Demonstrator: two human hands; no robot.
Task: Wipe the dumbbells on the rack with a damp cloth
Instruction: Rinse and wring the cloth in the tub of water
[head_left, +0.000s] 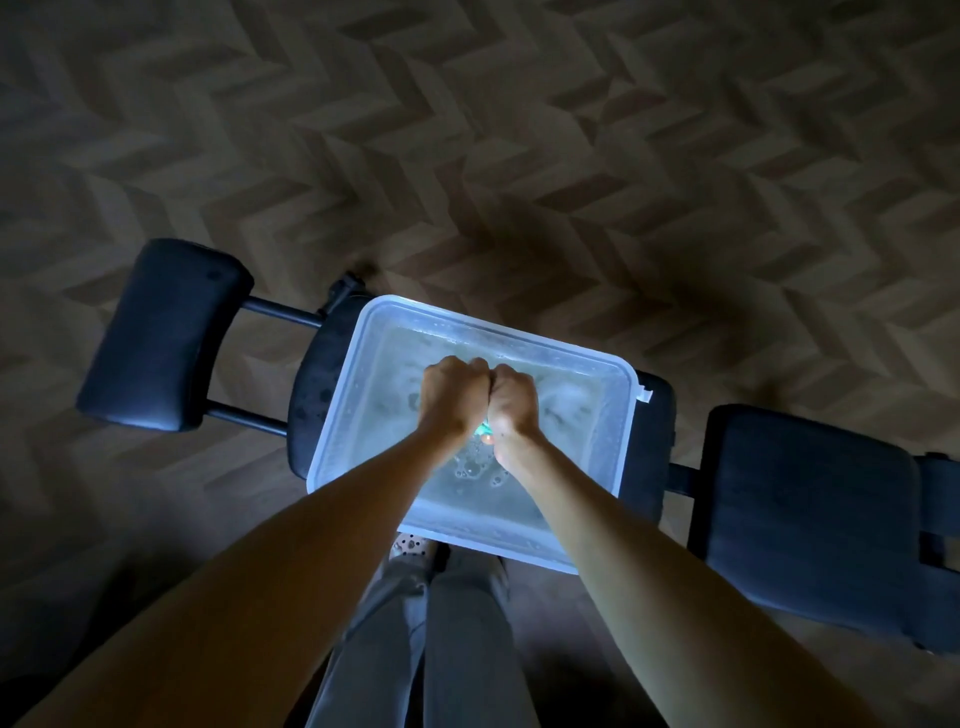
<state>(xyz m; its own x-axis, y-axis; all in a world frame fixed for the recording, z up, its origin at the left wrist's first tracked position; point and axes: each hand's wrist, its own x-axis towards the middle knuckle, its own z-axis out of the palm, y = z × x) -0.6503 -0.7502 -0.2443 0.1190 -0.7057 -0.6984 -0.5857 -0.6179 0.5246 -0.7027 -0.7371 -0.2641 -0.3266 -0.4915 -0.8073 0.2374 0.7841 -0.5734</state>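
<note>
At the bottom of the frame stand grey trousers (457, 649), with a spotted slipper (413, 545) just above them. Two bare forearms reach up from the lower corners to the middle. There the left hand (453, 397) and right hand (514, 397) are clenched into fists, knuckles touching. Between the wrists a scrap of teal shows, seemingly the cloth (484, 429), bunched in both fists and mostly hidden in the dim light. The fists hang over a pale plastic tub (337, 410) of water with bubbles (478, 470) on it. The tub sits on a black padded bench (810, 519) that runs from the left to the right of the frame. Beyond it, herringbone wood floor (519, 156) fills the upper half.
</note>
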